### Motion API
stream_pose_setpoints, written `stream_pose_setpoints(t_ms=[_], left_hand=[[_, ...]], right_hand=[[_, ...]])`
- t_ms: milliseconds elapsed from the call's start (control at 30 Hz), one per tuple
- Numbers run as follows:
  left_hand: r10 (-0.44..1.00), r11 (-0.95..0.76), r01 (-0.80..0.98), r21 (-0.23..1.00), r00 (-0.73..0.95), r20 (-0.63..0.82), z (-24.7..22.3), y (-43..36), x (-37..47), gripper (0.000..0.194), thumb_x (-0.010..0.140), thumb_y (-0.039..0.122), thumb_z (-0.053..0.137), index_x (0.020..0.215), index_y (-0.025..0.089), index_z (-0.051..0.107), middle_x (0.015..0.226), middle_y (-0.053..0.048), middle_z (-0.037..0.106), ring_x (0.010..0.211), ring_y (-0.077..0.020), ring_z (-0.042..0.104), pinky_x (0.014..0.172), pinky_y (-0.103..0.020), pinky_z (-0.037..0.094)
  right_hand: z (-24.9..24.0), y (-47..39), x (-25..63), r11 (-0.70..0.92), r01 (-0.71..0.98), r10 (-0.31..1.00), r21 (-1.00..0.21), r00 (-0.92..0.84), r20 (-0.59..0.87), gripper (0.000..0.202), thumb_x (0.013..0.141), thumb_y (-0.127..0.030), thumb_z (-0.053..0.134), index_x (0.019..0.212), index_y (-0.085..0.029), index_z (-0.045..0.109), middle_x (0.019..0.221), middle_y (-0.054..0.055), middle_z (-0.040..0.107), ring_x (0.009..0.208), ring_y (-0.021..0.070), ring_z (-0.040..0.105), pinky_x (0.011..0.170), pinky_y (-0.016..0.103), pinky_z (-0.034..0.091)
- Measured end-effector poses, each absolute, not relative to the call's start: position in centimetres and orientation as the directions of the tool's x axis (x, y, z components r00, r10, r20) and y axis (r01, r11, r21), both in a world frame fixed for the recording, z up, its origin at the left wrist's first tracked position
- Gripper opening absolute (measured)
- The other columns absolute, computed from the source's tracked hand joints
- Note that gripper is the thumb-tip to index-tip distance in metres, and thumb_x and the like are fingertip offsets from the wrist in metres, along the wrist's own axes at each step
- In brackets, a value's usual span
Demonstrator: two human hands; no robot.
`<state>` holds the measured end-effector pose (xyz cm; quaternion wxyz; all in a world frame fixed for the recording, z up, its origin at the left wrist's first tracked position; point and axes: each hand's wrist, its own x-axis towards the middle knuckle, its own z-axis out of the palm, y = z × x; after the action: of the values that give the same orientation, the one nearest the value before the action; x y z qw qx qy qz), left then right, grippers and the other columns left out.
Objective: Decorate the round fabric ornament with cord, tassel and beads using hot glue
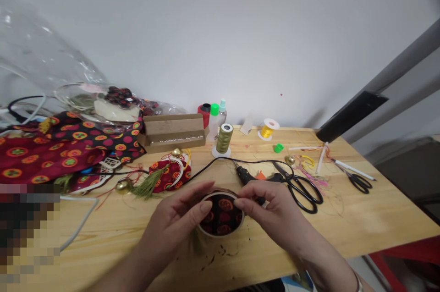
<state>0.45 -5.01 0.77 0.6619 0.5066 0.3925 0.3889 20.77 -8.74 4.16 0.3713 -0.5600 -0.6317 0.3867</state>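
Observation:
A round piece (222, 218) with a pale rim and black fabric patterned with red and orange circles is held above the wooden table. My left hand (182, 216) grips its left edge, thumb on the front and fingers behind. At its upper right edge, the thumb and forefinger of my right hand (263, 200) pinch the rim. Dark scraps (220, 251) lie on the wood just below. Behind my right hand is a black glue gun (245, 175) with an orange part, and large black-handled scissors (304, 191) lie beside it.
Patterned fabric (44, 154) and plastic bags cover the left. A red ornament (168, 175) with green tassel lies before an open cardboard box (175, 134). Green thread (224, 140), bottles and a yellow spool (267, 130) stand behind. Small scissors (357, 181) lie right, near a black post (352, 115).

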Motion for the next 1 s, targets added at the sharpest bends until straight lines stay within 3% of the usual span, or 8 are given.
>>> stream_pose_setpoints(t_ms=[133, 333, 533, 767, 900, 1000], left_hand=[[0.906, 0.040, 0.063, 0.997, 0.419, -0.063, 1.7, -5.3, 0.4, 0.020, 0.079, 0.025, 0.068, 0.094, 0.034, 0.077, 0.091, 0.003, 0.079, 0.083, -0.0162, 0.073, 0.074, -0.018, 0.056], [0.889, 0.031, 0.079, 0.996, 0.454, -0.063, 1.4, -5.7, 0.2, 0.023, 0.081, 0.025, 0.065, 0.098, 0.037, 0.075, 0.088, 0.004, 0.079, 0.076, -0.0157, 0.073, 0.069, -0.018, 0.056], [0.897, 0.131, 0.097, 0.987, 0.413, -0.160, 1.1, -5.7, 0.2, 0.020, 0.079, 0.029, 0.067, 0.096, 0.035, 0.076, 0.087, 0.002, 0.079, 0.078, -0.0197, 0.073, 0.070, -0.022, 0.057], [0.852, 0.192, 0.095, 0.977, 0.477, -0.214, 0.6, -5.6, -0.9, 0.024, 0.077, 0.031, 0.070, 0.100, 0.032, 0.076, 0.099, -0.001, 0.078, 0.091, -0.0249, 0.072, 0.080, -0.028, 0.056], [0.828, 0.272, 0.094, 0.958, 0.484, -0.283, 0.4, -5.8, -1.2, 0.022, 0.077, 0.032, 0.071, 0.098, 0.030, 0.077, 0.095, -0.002, 0.079, 0.086, -0.0238, 0.072, 0.077, -0.028, 0.056], [0.821, 0.391, 0.047, 0.919, 0.433, -0.371, 0.2, -5.6, -1.2, 0.021, 0.075, 0.032, 0.073, 0.095, 0.027, 0.078, 0.087, -0.002, 0.079, 0.080, -0.0210, 0.072, 0.072, -0.024, 0.056]], right_hand=[[4.0, -9.1, 21.0, 0.120, 0.500, 0.987, -0.857, -0.156, 0.047, 0.013, 0.085, -0.023, 0.063, 0.076, -0.019, 0.071, 0.070, -0.001, 0.069, 0.066, 0.0102, 0.059, 0.062, 0.020, 0.043], [3.6, -9.3, 20.9, 0.163, 0.529, 0.978, -0.833, -0.197, 0.066, 0.015, 0.086, -0.025, 0.062, 0.075, -0.019, 0.070, 0.068, -0.001, 0.068, 0.064, 0.0103, 0.058, 0.059, 0.020, 0.041], [3.6, -9.3, 20.8, 0.146, 0.558, 0.979, -0.817, -0.201, 0.038, 0.016, 0.086, -0.026, 0.062, 0.074, -0.018, 0.069, 0.067, -0.001, 0.067, 0.063, 0.0107, 0.057, 0.058, 0.021, 0.040], [3.2, -9.5, 20.7, 0.063, 0.536, 0.987, -0.842, -0.159, -0.028, 0.015, 0.086, -0.025, 0.062, 0.075, -0.019, 0.070, 0.070, -0.001, 0.069, 0.066, 0.0115, 0.059, 0.061, 0.022, 0.042], [3.3, -9.5, 20.6, 0.045, 0.514, 0.983, -0.857, -0.174, -0.052, 0.016, 0.086, -0.030, 0.063, 0.077, -0.019, 0.071, 0.071, -0.001, 0.069, 0.067, 0.0121, 0.060, 0.061, 0.022, 0.043], [3.5, -9.1, 21.9, 0.127, 0.537, 0.979, -0.834, -0.201, 0.020, 0.016, 0.090, -0.031, 0.058, 0.088, -0.021, 0.071, 0.082, 0.001, 0.070, 0.076, 0.0141, 0.063, 0.069, 0.024, 0.047]])
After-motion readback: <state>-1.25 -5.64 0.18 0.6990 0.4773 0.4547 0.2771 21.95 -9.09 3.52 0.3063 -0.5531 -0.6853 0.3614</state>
